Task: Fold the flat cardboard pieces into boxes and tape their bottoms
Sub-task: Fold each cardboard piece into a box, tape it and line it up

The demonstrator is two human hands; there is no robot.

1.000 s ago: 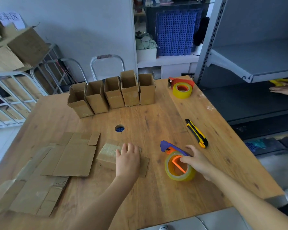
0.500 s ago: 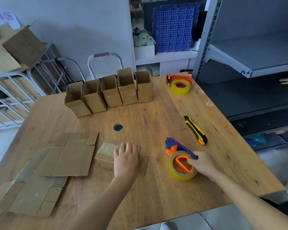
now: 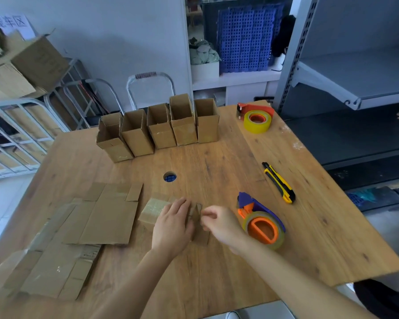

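Left hand (image 3: 172, 223) presses flat on the taped box (image 3: 152, 210). The right hand (image 3: 219, 223) has left the tape dispenser (image 3: 262, 226) and curls at the flap, grip unclear, probably finishing the seam.

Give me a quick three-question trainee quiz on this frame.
1. How many upright boxes stand in the row at the far edge of the table?
2. True or false: the right hand grips the utility knife.
3. The left hand rests on: A) the small box, B) the flat cardboard stack, C) the purple tape dispenser.
Key: 1. five; 2. false, the utility knife lies untouched; 3. A.
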